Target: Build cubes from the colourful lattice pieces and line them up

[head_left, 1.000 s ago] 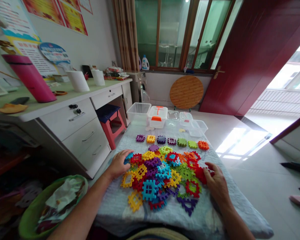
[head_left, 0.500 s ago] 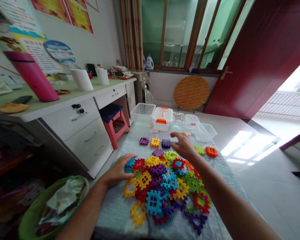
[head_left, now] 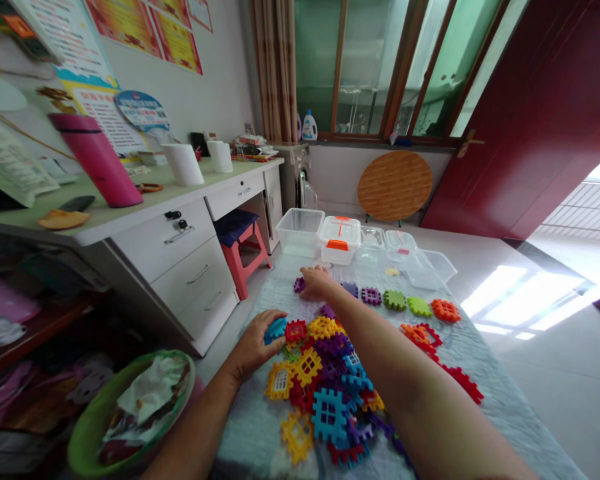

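Observation:
My left hand [head_left: 255,343] rests at the left edge of a pile of coloured interlocking pieces, thumb and fingers around a blue piece [head_left: 276,330]. A red piece [head_left: 296,331] lies just right of it. My right hand [head_left: 321,283] is at the left end of a row of blocks, with its fingertips closed around a purple block [head_left: 299,285]. The hand covers the spot beside that block. Further right in the row are a second purple block [head_left: 371,296], a green block [head_left: 395,300], a lime block [head_left: 420,306] and an orange block [head_left: 445,310]. My right forearm hides part of the pile.
Behind the row stand a clear open bin [head_left: 300,233], a lidded box with an orange latch [head_left: 340,240] and several clear containers. A white desk [head_left: 170,233] and a green waste basket [head_left: 80,427] are on the left. A pink stool [head_left: 245,257] stands by the desk.
My right hand has moved left along the row to the purple block at its end. My left hand stays around the blue piece. The view has shifted slightly left.

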Demonstrator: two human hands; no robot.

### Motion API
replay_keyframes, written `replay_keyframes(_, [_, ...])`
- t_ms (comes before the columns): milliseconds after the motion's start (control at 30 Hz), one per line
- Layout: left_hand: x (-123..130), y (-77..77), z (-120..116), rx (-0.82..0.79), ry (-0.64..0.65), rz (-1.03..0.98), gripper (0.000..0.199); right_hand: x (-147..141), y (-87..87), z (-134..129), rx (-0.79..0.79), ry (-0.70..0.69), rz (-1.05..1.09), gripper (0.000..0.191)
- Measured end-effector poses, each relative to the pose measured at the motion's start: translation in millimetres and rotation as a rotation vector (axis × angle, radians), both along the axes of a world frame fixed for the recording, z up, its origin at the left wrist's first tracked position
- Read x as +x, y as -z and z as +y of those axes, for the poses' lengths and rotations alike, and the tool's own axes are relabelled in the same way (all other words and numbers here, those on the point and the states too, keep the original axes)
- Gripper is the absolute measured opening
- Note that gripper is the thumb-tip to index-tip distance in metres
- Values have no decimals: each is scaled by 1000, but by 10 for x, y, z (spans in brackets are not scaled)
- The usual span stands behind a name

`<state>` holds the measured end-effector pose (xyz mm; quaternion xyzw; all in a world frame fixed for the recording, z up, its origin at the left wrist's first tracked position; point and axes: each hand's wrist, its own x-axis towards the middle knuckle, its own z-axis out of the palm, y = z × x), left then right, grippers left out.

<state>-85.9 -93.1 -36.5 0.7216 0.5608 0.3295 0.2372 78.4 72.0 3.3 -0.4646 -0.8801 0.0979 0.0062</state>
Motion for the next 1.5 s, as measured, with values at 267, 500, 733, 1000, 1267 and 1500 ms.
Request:
replay_keyframes(267, [-23, 21, -10, 6, 20, 4, 50, 231, -297, 87, 67, 25, 111, 66])
replay_keyframes(500, [-37, 87, 15, 45, 8, 46, 50, 1576, -521, 127, 2, 140, 83, 69])
replay_keyframes(733, [-6, -5, -8, 51, 0, 82, 48, 1887, -177, -3, 1, 173, -23, 71])
replay_keyframes(1000, [-10, -25, -20, 21, 5, 56, 50, 1874, -33, -28, 10, 188, -84, 75])
replay_keyframes(1267, [-3, -47, -39, -40, 31, 62, 64, 1972, -140, -247, 89, 223, 28, 74])
replay_keyframes(1500, [-167, -117, 51, -216, 191, 134, 77, 2829, -90, -974, 377, 287, 353, 56])
